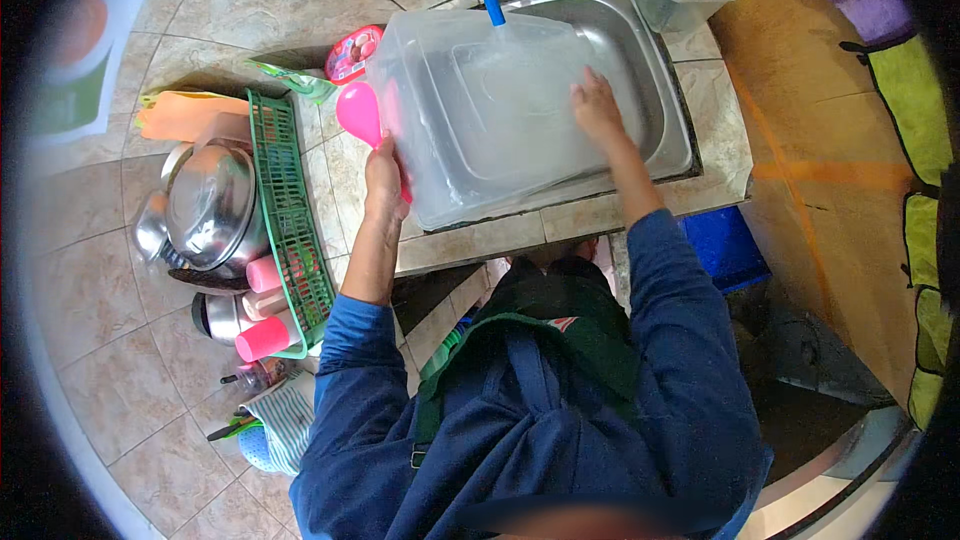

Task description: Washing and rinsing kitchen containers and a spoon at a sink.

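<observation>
Head view shows a large clear plastic tub (pixel 480 120) lying upturned over the steel sink (pixel 655 90), between the two hands. The left hand (pixel 385 180) grips its near-left edge, fingers curled, just below a pink spoon (pixel 358 112). The right hand (pixel 597 105) presses flat, fingers spread, on the tub's far-right bottom; a green dish rack (pixel 288 210) stands left of the left hand.

Home kitchen, steel sink (pixel 668 130), dish rack (pixel 288 210)
</observation>
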